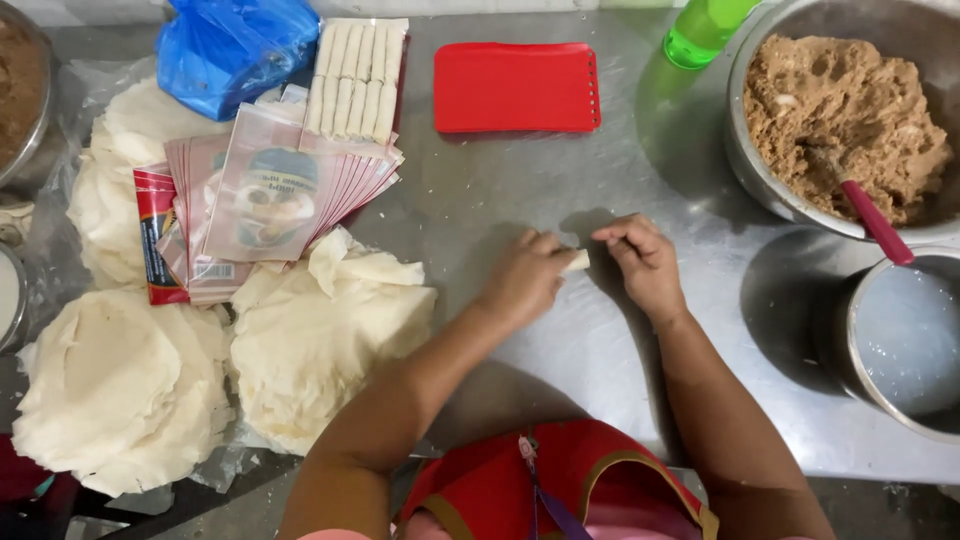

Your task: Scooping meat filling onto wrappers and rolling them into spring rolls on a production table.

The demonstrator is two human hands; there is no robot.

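I see the steel table (520, 190) wide and bare under the work; my left hand (525, 280) and right hand (645, 265) both pinch a small pale roll (577, 261) between them; its seam is hidden, so it may, I think, spring open if either pinch slackens.

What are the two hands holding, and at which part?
A small pale roll, mostly hidden. The left hand covers one end; the right hand pinches the other end.
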